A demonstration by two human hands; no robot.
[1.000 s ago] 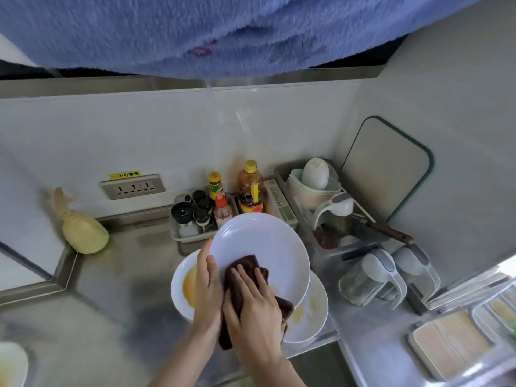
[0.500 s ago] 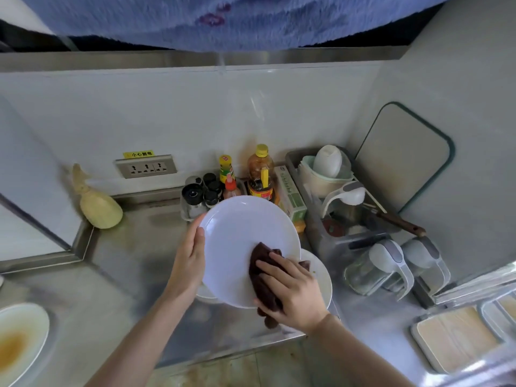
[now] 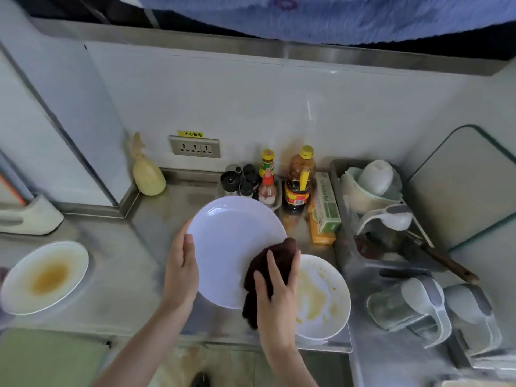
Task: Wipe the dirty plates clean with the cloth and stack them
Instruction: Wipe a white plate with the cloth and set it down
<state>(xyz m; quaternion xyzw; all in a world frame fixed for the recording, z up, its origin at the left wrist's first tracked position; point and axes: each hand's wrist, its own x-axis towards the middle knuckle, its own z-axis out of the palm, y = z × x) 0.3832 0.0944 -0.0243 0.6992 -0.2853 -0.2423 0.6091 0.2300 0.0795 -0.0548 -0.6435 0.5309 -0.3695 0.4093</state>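
Note:
A clean-looking white plate is tilted up above the steel counter. My left hand grips its left rim, thumb on the face. My right hand presses a dark brown cloth against the plate's lower right rim, fingers curled over the cloth. Just right of it, a dirty white plate with yellow-brown smears lies flat on the counter. A second dirty plate with a brown puddle lies at the far left.
Sauce bottles and spice jars stand behind the held plate, a green and orange box beside them. A dish rack with bowls and two clear jugs fill the right side. A yellow squeeze bottle stands by the wall.
The cloth and my right hand slid from the plate's lower middle to its right rim. The view shifted, bringing the left dirty plate fully into sight. The held plate stays in my left hand.

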